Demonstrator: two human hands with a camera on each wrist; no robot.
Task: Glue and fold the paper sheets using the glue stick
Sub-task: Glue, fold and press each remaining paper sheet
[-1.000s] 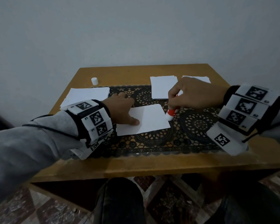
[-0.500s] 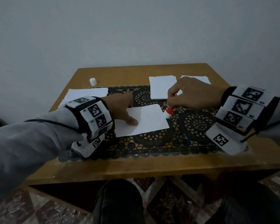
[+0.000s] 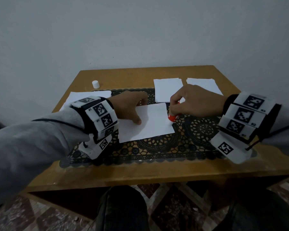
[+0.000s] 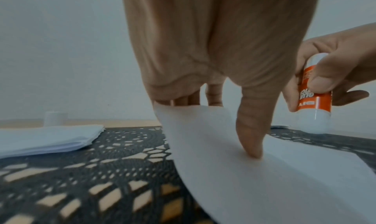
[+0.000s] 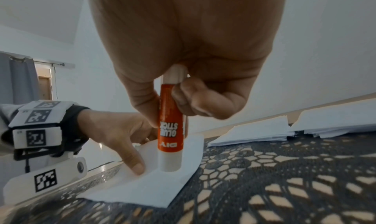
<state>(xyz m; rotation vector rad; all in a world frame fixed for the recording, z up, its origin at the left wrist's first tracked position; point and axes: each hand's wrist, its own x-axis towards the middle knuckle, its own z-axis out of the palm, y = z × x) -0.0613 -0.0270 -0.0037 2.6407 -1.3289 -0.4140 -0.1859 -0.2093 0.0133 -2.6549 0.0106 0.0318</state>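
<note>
Now | glue stick (image 3: 172,117) lower on sheet (image 3: 148,125) right edge | left hand (image 3: 128,107) unmoved

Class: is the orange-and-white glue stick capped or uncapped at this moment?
Uncapped. The orange-and-white glue stick, gripped by the right hand, stands tip-down on the white paper sheet; a small white cap sits apart.

The left hand (image 3: 128,107) reaches in palm down, its extended fingertip (image 4: 252,152) pressing downward while the other fingers curl behind. The right hand (image 3: 193,102) is curled in a pinch, thumb (image 5: 142,102) opposing bent fingers, both wrists in grey sleeves
</note>
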